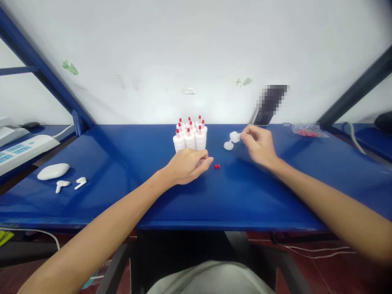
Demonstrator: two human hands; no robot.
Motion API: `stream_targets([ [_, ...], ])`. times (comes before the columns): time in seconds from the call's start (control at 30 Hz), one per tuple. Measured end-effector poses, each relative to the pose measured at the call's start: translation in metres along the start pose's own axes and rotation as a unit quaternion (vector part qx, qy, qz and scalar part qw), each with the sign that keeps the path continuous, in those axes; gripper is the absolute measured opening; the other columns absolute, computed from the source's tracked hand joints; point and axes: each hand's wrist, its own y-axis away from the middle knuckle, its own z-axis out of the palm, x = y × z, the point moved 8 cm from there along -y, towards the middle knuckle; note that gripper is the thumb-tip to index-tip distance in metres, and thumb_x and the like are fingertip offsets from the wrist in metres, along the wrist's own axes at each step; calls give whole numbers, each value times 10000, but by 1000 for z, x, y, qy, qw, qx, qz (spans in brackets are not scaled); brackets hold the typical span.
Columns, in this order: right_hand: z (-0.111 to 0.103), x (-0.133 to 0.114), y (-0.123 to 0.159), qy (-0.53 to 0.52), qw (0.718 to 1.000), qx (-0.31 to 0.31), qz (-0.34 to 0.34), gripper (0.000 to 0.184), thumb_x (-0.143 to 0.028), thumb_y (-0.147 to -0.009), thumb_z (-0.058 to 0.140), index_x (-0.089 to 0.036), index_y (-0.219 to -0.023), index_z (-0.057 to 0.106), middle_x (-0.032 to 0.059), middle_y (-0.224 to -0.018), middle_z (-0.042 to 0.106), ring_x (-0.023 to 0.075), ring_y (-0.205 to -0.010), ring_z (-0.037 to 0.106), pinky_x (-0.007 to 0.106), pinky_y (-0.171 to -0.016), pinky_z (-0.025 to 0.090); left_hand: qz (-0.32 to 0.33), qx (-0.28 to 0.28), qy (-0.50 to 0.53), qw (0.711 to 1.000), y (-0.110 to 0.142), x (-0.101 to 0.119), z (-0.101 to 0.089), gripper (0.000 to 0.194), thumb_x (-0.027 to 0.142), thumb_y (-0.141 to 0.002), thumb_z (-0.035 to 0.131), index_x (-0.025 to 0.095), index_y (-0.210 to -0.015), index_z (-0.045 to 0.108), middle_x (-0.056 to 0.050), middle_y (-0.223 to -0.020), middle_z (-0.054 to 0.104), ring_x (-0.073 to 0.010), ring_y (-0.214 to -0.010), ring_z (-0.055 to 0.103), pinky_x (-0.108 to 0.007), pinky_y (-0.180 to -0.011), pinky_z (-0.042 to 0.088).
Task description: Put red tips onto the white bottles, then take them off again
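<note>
The two red bits [218, 166] lie side by side on the blue desk [239, 200], just off the fingertips of my left hand [188, 165], to their right and slightly nearer me; that hand is the closer one. Its fingers curl inward, and I cannot tell whether they grip anything. My right hand [259, 145] pinches the edge of the white case [234, 136], whose long axis slants down-left toward the bits. The bottles [190, 141] stand just beyond my left hand.
</note>
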Motion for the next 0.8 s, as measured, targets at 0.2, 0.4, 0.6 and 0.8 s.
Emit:
stream_targets([
  [0.2,10,19,-9,108,993,-37,32,243,-320,-824,554,-193,-616,554,-23,-542,519,129,-517,456,280,-547,335,64,23,119,991,2,11,-7,399,302,-1020,247,173,-709,461,0,-650,545,-104,-557,475,-243,-584,377],
  [0.4,11,19,-6,97,994,-35,39,288,-415,-868,539,-189,-697,592,-7,-593,574,135,-537,487,280,-555,352,121,83,164,975,9,14,-17,243,260,-951,317,180,-780,469,18,-595,524,-106,-514,466,-242,-537,374],
  [0.6,16,19,-6,173,978,-102,49,203,-391,-817,591,-206,-901,585,-6,-648,612,165,-584,554,287,-577,372,111,113,112,981,10,11,-21,148,190,-876,376,174,-844,520,-6,-698,584,-126,-589,512,-262,-579,418],
  [0.8,21,24,2,341,908,-239,51,325,-468,-797,578,-250,-1037,594,38,-781,683,237,-664,604,293,-539,324,118,85,52,988,7,16,-13,274,239,-980,401,146,-1201,535,-103,-1052,643,-185,-936,606,-324,-844,502],
])
